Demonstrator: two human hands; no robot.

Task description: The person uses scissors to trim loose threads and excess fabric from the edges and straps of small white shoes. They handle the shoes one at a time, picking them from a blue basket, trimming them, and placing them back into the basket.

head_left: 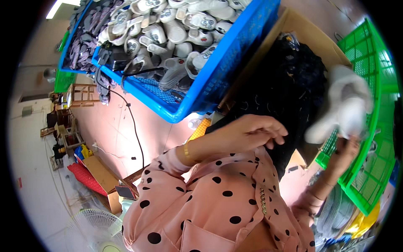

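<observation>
**White shoe pinched in right grip, left grip loose**

A blue plastic crate (228,54) is seen at the front, mesh-walled and thick-rimmed, heaped with pale shoes (174,31): rounded toes, smooth uppers, some printed. Behind it, grey-and-lilac pieces (88,46) are piled in another blue crate. At the right, a green crate (360,48) is tilted, its plastic walls pierced in a fine grid. Between blue and green, a cardboard box (319,35) is placed, matt and straight-panelled; dark material (268,92) is seen in and before it, box contents and clothing not separable. A pink shirt (205,206) with round black dots is worn, the cloth creased.

The white shoe (348,90) is held up between box and green crate, motion-blurred; whether one or a pair cannot be told. Its lower end is pinched by the fingers of the right hand (346,153); exact finger placement is blurred. The left hand (254,132) is held over the dark material, nothing gripped, fingers half curled and slightly parted. A gold-coloured bracelet (186,151) is worn on the left wrist.
</observation>
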